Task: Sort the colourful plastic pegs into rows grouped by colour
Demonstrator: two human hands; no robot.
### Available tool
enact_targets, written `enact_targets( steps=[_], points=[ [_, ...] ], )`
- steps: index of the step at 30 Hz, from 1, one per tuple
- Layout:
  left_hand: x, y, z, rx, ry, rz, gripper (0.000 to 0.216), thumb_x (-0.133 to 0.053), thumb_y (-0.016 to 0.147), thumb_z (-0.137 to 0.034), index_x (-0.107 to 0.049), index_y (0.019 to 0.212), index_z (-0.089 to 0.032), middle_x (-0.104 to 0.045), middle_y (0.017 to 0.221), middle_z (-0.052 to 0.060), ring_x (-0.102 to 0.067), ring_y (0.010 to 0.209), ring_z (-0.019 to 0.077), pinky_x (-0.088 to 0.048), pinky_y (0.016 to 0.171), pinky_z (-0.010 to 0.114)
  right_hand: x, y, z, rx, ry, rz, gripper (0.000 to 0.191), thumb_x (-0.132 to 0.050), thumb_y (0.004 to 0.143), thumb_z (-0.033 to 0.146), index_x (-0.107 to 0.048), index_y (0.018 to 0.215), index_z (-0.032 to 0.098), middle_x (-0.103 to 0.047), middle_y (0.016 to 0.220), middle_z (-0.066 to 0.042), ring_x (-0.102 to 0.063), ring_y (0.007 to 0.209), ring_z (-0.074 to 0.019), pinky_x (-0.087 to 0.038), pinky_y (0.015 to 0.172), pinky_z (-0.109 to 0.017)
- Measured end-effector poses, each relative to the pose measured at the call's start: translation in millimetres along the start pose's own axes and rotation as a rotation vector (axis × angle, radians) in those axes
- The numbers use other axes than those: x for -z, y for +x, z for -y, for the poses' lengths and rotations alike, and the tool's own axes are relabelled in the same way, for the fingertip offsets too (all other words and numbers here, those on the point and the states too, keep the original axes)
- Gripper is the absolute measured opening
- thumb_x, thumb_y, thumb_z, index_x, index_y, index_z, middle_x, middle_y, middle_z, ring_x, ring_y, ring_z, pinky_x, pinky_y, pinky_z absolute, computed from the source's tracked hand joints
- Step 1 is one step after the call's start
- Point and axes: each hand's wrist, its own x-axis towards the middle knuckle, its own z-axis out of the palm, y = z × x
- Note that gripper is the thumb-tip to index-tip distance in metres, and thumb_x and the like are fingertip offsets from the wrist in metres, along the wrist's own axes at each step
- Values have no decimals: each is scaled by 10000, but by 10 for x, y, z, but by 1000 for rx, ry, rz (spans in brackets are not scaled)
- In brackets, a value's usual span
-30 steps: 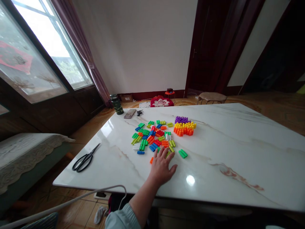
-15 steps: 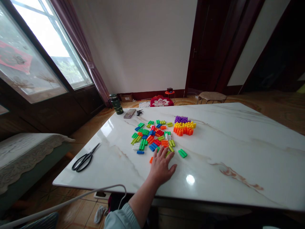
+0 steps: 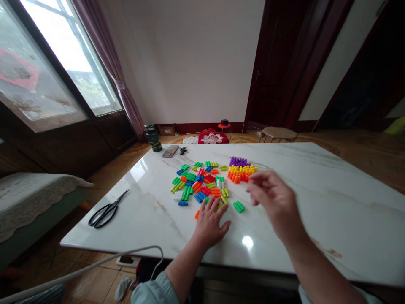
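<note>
Pieces lie jumbled, short, tube-like, brightly multicoloured; left hand over some

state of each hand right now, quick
Left hand: open, fingers spread at the colored pieces.
Right hand: raised, fingers curled; too blurred to tell if it holds anything.

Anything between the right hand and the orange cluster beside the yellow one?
Nothing visible. The right hand is raised at the right side of the orange cluster; whether it touches is unclear. The green pair lies nearer the person, and the left hand is off left at the loose pieces.
</note>
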Motion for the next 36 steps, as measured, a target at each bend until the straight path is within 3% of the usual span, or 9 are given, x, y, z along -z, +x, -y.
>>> enact_targets(
  steps=[3,5,9,13,17,23,26,29,36],
  points=[
    [8,5,-6,2,-11,-5,533,-595,837,-472,-522,1343,-321,-457,1465,63,-327,1400,313,-185,1172,564,-85,71,-389,-198,-441,183,621,-817,620,269,-575,1184,175,-584,1157,-105,-631,827,-187,-515,812,-351],
    [7,1,-7,0,-16,-15,526,-592,840,-462,-520,1343,-325,-462,1460,66,-328,1401,312,-182,1172,566,-201,118,-687,-266,-649,283,635,-811,582,211,-584,1172,155,-579,1150,-116,-627,929,-213,-484,881,-341],
    [-19,-13,5,-1,0,-38,605,-624,813,-401,-468,1387,-294,-393,1511,86,-303,1417,313,-196,1171,566,-480,249,-1089,-166,-590,250,409,-611,689,59,-603,1083,168,-624,1060,-77,-632,857,-157,-486,799,-260],
    [-61,-14,34,5,21,-75,706,-628,799,-364,-378,1444,-224,-296,1560,129,-247,1445,315,-238,1164,556,-602,294,-1171,-36,-485,210,328,-497,729,17,-594,997,179,-645,971,-35,-610,769,-129,-474,748,-237],
    [-52,-30,47,-28,26,-105,594,-562,860,-363,-411,1416,-220,-307,1555,125,-215,1459,304,-255,1160,560,-588,188,-1115,135,-720,250,190,-446,822,54,-577,865,183,-613,931,-43,-588,847,-154,-425,772,-245],
    [77,-32,3,-46,26,-164,453,-519,895,-315,-493,1346,-283,-369,1527,79,-287,1431,284,-279,1157,543,-649,121,-1053,167,-897,297,220,-429,828,22,-554,913,182,-604,952,-51,-591,875,-161,-387,761,-245],
    [186,224,45,23,-51,-185,394,-541,880,-324,-554,1270,-268,-524,1396,86,-486,1284,265,-408,1078,475,-656,129,-1064,177,-873,300,240,-422,818,7,-545,922,185,-599,942,-46,-589,870,-161,-380,755,-249],
    [289,713,208,170,-98,-210,338,-498,897,-266,-581,1224,-242,-647,1202,68,-590,1124,214,-487,977,375,-638,130,-1071,176,-847,302,261,-437,790,-12,-541,910,195,-598,925,-33,-582,861,-159,-373,738,-250],
    [198,1786,767,207,121,81,516,-469,813,-54,-563,1292,-221,-627,1212,91,-569,1133,225,-477,938,336,-637,131,-1075,145,-850,306,251,-430,788,5,-537,900,203,-591,913,-34,-580,850,-174,-384,728,-269]
  ],
)
